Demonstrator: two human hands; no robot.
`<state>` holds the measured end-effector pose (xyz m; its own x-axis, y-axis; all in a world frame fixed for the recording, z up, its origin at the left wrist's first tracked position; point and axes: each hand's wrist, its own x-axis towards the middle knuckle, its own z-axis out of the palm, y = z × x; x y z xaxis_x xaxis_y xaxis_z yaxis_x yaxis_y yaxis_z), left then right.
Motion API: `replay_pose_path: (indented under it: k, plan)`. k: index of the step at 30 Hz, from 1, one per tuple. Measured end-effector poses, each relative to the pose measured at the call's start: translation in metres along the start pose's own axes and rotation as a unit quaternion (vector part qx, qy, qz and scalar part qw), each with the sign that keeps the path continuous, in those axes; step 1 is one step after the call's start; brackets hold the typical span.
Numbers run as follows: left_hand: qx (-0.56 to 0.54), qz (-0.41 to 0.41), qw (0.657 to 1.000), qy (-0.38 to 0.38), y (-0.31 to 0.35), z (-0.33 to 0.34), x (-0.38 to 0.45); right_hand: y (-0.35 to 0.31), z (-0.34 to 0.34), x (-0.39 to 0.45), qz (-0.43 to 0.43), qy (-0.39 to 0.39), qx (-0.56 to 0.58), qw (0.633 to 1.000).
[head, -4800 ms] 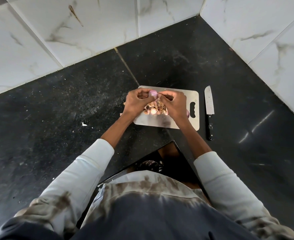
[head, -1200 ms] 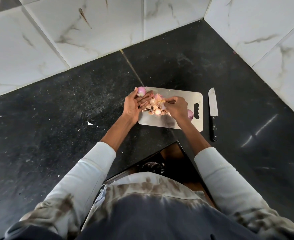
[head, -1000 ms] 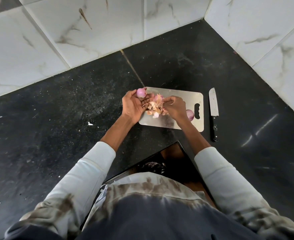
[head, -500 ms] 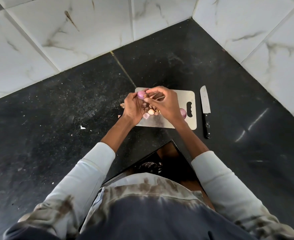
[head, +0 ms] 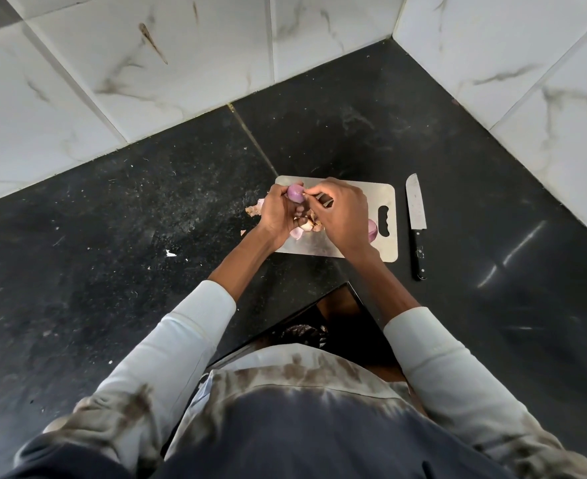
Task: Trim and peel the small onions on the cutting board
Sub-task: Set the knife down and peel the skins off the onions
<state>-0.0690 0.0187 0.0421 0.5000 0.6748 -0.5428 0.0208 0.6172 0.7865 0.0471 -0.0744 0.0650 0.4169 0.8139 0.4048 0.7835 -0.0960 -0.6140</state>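
Two hands are working together over the cutting board (head: 350, 250), which is lying on the black bench near its back corner where the tiled walls meet. The left hand (head: 278, 216) is gripping a small purple onion (head: 295, 193) in its curled fingers, holding it up over the board's far left corner. The right hand (head: 342, 212) is reaching across to it, thumb and forefinger pinching at the onion's right side, seemingly at a strip of skin, though the piece itself is too small to make out.

Under the hands a heap of peels (head: 304, 224) is piling up on the board, and a few scraps (head: 254, 209) are spilling off its left edge onto the bench. A second onion (head: 372, 229) is sitting beside the board's handle slot, half hidden by the right wrist. The knife (head: 416, 219) is lying on the bench just off the board's right edge, blade pointing toward the back wall, untouched.

I would say the peeling is partly done. The risks from here are looking small: the bared onion is slick, so a hard tug could pop it out of the left grip and send it rolling across the bench; the skin could tear short and leave patches behind; and the right forearm, sweeping back, could nudge the second onion off the board toward the knife.
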Motion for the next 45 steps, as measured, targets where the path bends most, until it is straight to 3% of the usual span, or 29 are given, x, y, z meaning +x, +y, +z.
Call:
replay_pose_path:
  k: [4,8,10,14,20,23,28,30,34,40,45]
  plan:
    - [-0.001,-0.003,1.0,-0.002,-0.001,0.0,0.0,0.0,0.0,0.005,0.024,-0.005,-0.001,1.0]
    - [-0.035,-0.008,0.999,-0.019,0.0,0.002,0.0,0.012,0.009,0.008,0.161,-0.026,0.001,0.987]
    - [-0.054,-0.01,0.998,-0.033,0.003,0.001,-0.002,0.023,0.016,0.009,0.186,-0.054,-0.001,0.981]
    - [-0.076,-0.025,0.996,-0.043,-0.001,-0.006,0.002,0.03,0.021,0.007,0.181,-0.13,-0.026,0.975]
    - [-0.071,-0.013,0.996,-0.051,-0.001,-0.012,0.004,0.027,0.026,0.009,0.186,-0.115,0.01,0.976]
    - [-0.033,-0.003,0.999,-0.041,0.0,-0.011,0.005,0.028,0.023,0.011,0.182,-0.101,0.043,0.977]
    - [0.049,-0.001,0.999,-0.021,-0.002,-0.009,0.012,0.031,0.013,0.016,0.183,-0.155,0.12,0.963]
    - [0.069,0.034,0.997,-0.007,-0.001,-0.006,0.011,0.032,0.005,0.015,0.18,-0.146,0.134,0.963]
    - [0.136,0.091,0.986,-0.029,-0.001,0.009,0.013,0.04,-0.012,0.012,0.111,-0.223,0.15,0.957]
    - [0.226,0.129,0.965,-0.03,-0.005,0.05,0.012,0.057,-0.031,0.003,0.102,-0.126,0.084,0.983]
    - [0.282,0.133,0.946,-0.092,-0.01,0.066,0.02,0.088,-0.059,-0.009,0.216,-0.084,0.094,0.968]
